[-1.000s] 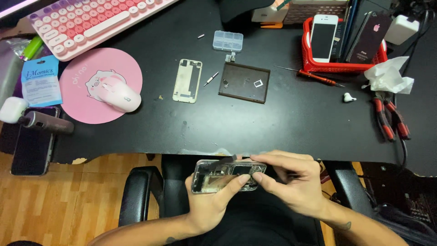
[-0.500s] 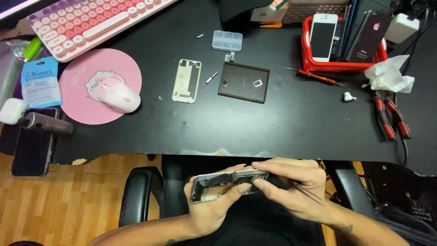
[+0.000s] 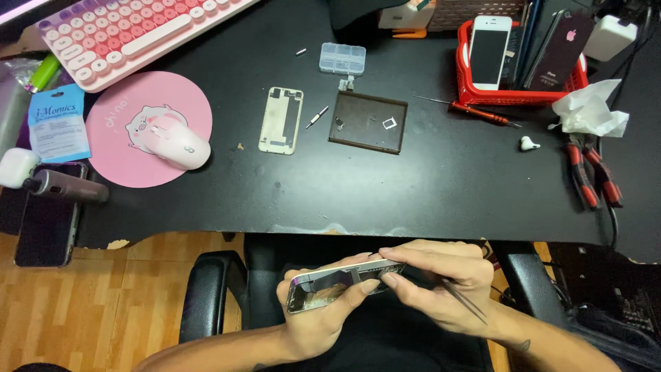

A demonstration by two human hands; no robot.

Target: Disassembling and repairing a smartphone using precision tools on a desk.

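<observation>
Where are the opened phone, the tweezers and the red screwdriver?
opened phone (image 3: 323,289), head view, on its open inner side.
tweezers (image 3: 463,302), head view, mid-shaft.
red screwdriver (image 3: 482,114), head view, on its red handle.

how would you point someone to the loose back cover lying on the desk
Start at the round pink mouse pad on the left of the black desk. Just right of it lies the back cover, a flat cream rectangle with rounded corners. Unlike the dark square tray further right, it is pale, narrow and has a small hole near its top.
</observation>
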